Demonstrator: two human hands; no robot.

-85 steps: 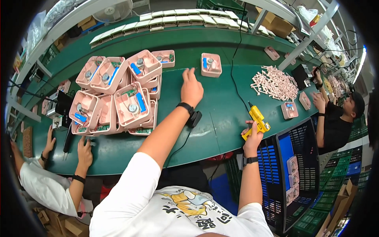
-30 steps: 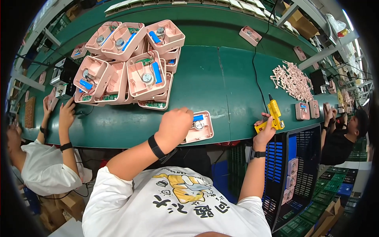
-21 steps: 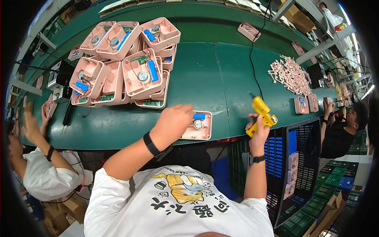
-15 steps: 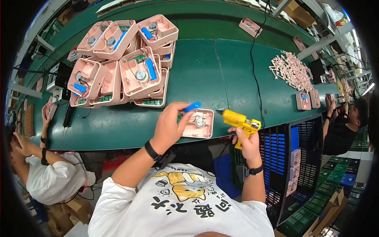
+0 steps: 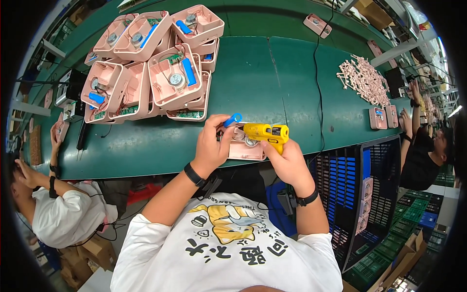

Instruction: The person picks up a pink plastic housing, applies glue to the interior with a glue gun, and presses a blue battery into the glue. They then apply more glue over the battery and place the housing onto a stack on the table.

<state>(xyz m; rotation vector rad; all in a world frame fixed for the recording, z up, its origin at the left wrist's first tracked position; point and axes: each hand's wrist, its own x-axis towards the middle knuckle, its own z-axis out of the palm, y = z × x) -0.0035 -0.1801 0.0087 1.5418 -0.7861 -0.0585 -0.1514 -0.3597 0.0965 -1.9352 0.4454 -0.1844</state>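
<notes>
My left hand (image 5: 212, 145) pinches a blue cylindrical battery (image 5: 232, 120) above the far left part of a pink plastic housing (image 5: 247, 152). That housing lies at the table's front edge, with a round silver part partly showing inside it. My right hand (image 5: 288, 163) is wrapped round a yellow glue gun (image 5: 265, 132). The gun points left over the housing, its nozzle close to the battery and the fingers of my left hand. Gun and hands hide much of the housing's inside.
Stacked pink housings (image 5: 176, 80) with batteries and wires stand at the far left. A black cable (image 5: 318, 92) crosses the green table (image 5: 253, 78). Small pink parts (image 5: 362, 80) are heaped at the right. A black crate (image 5: 348, 204) stands right of me. Co-workers sit on both sides.
My right hand has brought the glue gun left, from beside the housing to over it. The battery in my left hand has tilted, so its end now shows. My view has shifted slightly.
</notes>
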